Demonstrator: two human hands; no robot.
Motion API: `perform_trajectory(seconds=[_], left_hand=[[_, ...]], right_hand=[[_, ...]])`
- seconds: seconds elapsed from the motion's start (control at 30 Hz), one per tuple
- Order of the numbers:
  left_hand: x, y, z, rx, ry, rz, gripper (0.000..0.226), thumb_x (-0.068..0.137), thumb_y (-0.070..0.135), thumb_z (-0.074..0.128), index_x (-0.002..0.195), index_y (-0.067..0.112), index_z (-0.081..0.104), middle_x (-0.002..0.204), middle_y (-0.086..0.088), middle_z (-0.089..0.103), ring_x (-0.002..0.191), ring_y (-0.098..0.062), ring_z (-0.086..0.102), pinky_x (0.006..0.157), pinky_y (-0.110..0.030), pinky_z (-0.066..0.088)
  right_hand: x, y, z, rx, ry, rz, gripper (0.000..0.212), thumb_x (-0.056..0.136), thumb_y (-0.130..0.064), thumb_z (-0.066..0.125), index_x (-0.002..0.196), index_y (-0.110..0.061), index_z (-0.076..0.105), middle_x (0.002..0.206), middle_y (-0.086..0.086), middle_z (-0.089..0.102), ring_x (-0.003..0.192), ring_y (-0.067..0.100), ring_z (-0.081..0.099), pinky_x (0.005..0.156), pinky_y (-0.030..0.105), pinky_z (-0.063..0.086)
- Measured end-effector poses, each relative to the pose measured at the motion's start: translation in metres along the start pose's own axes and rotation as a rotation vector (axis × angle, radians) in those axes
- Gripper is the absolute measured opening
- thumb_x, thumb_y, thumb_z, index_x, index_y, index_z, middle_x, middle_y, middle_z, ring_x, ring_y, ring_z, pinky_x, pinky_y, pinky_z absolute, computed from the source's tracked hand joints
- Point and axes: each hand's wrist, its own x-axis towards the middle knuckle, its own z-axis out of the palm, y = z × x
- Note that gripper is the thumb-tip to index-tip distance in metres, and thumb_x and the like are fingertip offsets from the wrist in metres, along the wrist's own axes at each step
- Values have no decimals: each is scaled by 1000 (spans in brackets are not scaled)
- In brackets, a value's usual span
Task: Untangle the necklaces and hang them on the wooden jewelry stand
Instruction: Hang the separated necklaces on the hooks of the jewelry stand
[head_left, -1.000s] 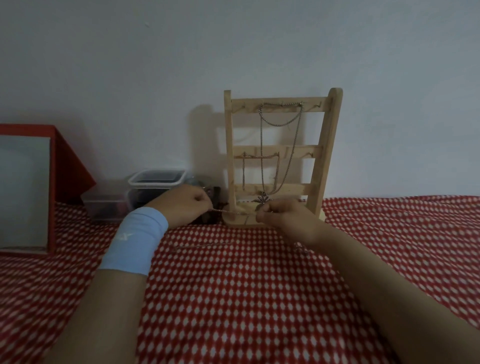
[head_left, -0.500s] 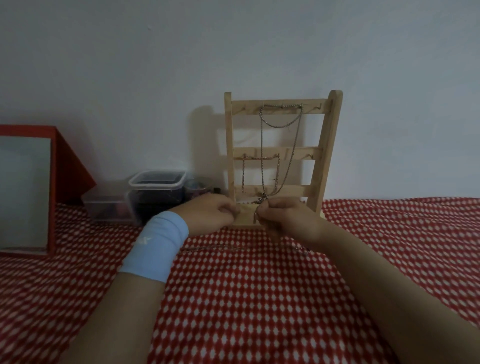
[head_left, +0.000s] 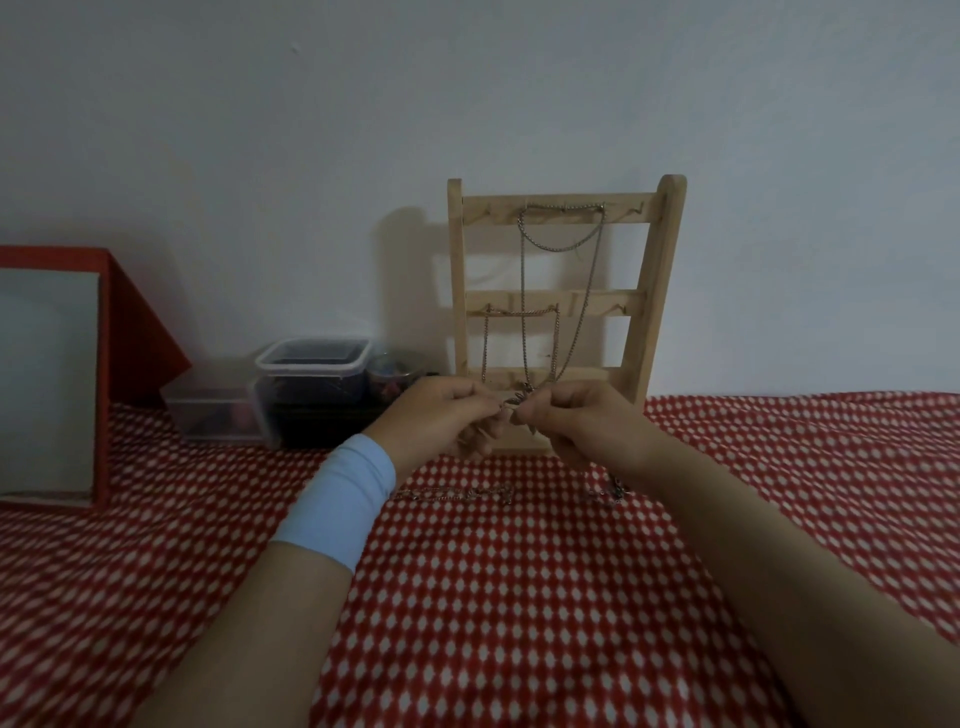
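The wooden jewelry stand leans against the wall at the back of the table. A long silver chain hangs from its top bar, and a shorter chain hangs from the middle bar. In front of the stand's base, my left hand and my right hand sit close together, each pinching an end of a thin necklace held between their fingertips. A loose chain lies flat on the cloth below my hands, and a small bunched chain lies beside my right wrist.
A red-and-white patterned cloth covers the table. Clear plastic boxes and a small jar stand left of the stand. A red-framed mirror stands at the far left. My left wrist wears a light blue band.
Both hands rose from the cloth and drew together in front of the stand's base, closing the gap in the necklace stretched between them.
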Motion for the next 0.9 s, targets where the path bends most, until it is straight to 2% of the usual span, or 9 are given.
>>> perform_trajectory(seconds=[0.1, 0.2, 0.33, 0.43, 0.5, 0.6, 0.73, 0.83, 0.9], left_hand=[[1, 0, 1, 105, 103, 58, 17, 92, 19, 63, 87, 10, 76, 77, -1, 76, 64, -13, 67, 61, -22, 57], [2, -3, 0, 157, 154, 70, 18, 93, 22, 61, 83, 15, 75, 76, 2, 75, 64, -13, 66, 64, -25, 58], [3, -3, 0, 45, 145, 34, 24, 96, 23, 55, 85, 11, 72, 71, 6, 70, 67, -13, 62, 66, -29, 55], [1, 2, 6, -351, 85, -29, 25, 101, 18, 47, 97, 4, 67, 83, -5, 70, 79, -19, 66, 78, -35, 55], [-1, 6, 11, -536, 52, -40, 27, 103, 17, 41, 97, 3, 63, 85, -10, 72, 80, -23, 70, 81, -39, 57], [-5, 16, 14, -531, 5, -66, 32, 104, 21, 36, 100, 2, 62, 72, -8, 68, 62, -21, 66, 66, -37, 57], [-6, 36, 7, -532, -40, -99, 23, 102, 27, 42, 90, 14, 55, 48, 6, 41, 38, -8, 36, 41, -22, 40], [-15, 52, -8, -393, -158, -161, 38, 99, 41, 43, 80, 13, 60, 44, 8, 30, 35, -7, 27, 38, -20, 31], [-22, 62, -20, -525, -221, -134, 43, 93, 48, 47, 69, 14, 57, 42, 7, 30, 34, -8, 28, 37, -20, 31]], right_hand=[[1, 1, 2, -75, 14, -17, 15, 92, -21, 72, 92, -9, 81, 76, 2, 75, 66, 9, 65, 65, 21, 57], [2, 3, 1, -152, 27, -33, 15, 91, -21, 73, 92, -10, 82, 88, -1, 79, 78, 2, 70, 74, 16, 56], [1, -3, 2, -78, 45, -12, 21, 99, -21, 64, 93, -5, 76, 82, 1, 76, 74, 11, 70, 74, 19, 58], [-4, -12, 3, 60, -13, 15, 36, 105, -26, 53, 77, -7, 61, 62, 0, 57, 57, 14, 56, 65, 30, 54], [-4, -20, 4, 75, -28, 25, 40, 108, -28, 47, 70, -15, 50, 54, -6, 42, 47, 11, 40, 56, 29, 43], [-2, -34, -1, 56, 22, 31, 43, 107, -28, 45, 65, -20, 41, 51, -9, 33, 44, 11, 29, 48, 26, 32], [-1, -59, -17, 142, 100, 33, 40, 104, -25, 43, 65, -22, 40, 54, -7, 31, 47, 12, 23, 48, 27, 19], [-6, -74, -31, 124, 137, 7, 41, 104, -27, 43, 64, -23, 36, 55, -6, 30, 46, 12, 22, 48, 27, 17], [-10, -81, -39, 132, 160, -17, 43, 104, -28, 44, 63, -24, 34, 56, -6, 29, 46, 11, 21, 48, 26, 17]])
